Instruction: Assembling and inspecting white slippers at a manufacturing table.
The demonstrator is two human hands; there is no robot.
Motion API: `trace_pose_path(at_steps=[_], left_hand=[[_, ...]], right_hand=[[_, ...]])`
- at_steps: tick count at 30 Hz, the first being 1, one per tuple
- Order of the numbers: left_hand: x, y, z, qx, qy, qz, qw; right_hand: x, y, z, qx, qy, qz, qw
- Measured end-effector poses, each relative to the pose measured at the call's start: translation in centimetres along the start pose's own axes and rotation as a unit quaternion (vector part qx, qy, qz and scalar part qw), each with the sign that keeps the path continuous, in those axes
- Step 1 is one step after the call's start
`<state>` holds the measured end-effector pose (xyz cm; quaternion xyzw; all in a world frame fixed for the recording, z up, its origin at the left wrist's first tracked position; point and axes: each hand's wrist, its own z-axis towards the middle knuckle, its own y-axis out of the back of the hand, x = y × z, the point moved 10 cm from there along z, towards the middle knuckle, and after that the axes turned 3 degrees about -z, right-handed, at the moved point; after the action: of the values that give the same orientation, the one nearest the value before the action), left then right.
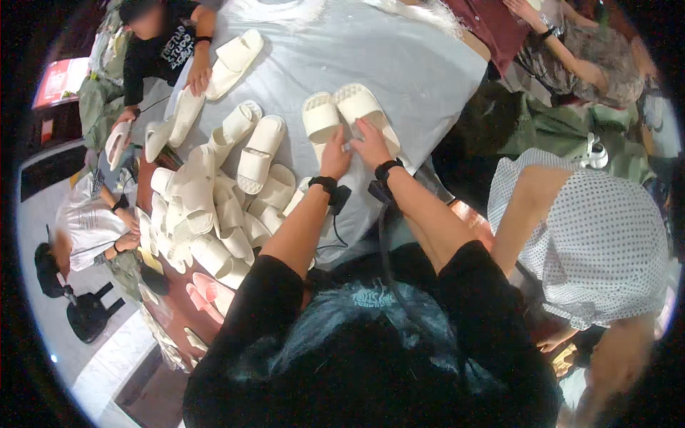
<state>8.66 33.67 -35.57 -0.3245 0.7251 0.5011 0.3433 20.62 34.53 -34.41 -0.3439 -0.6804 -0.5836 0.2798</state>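
Observation:
Two cream slide slippers lie side by side on the pale sheeted table, toes pointing away from me. My left hand (335, 155) rests at the inner edge of the left slipper (319, 114), fingers stretched forward. On the footbed of the right slipper (359, 102) lie the spread fingers of my right hand (372, 146). My two hands almost meet between the slippers. Both wrists carry black bands with small dark devices and a cable. Just left of the pair, another cream slipper (260, 155) lies by itself at the edge of a heap.
A large heap of cream slippers (196, 189) covers the table's left side, with pink slippers (208, 294) nearer me. At the far left a co-worker's hand (200, 75) touches slippers. A person in a dotted top (596, 235) is close on my right. The sheet (421, 85) spreads ahead.

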Motion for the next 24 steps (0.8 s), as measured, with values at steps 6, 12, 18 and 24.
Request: trace_pose_path(at_steps=[6,12,18,24], left_hand=[[3.4,0.9,-1.8,-0.038,0.078,-0.116,0.989],[-3.9,7.3,0.0,-0.057,-0.138,0.246,0.958],[-2.5,6.1,5.9,0.051,-0.133,0.332,0.932],[-0.6,3.7,6.1,0.025,-0.027,0.272,0.961]], right_hand=[[1.5,0.6,-0.8,-0.07,0.033,0.076,0.994],[-2.6,5.0,-4.9,-0.152,-0.238,-0.08,0.956],[-5.9,3.6,-6.4,-0.097,-0.331,-0.015,0.939],[-6.1,1.9,-4.6,-0.121,-0.187,-0.05,0.974]])
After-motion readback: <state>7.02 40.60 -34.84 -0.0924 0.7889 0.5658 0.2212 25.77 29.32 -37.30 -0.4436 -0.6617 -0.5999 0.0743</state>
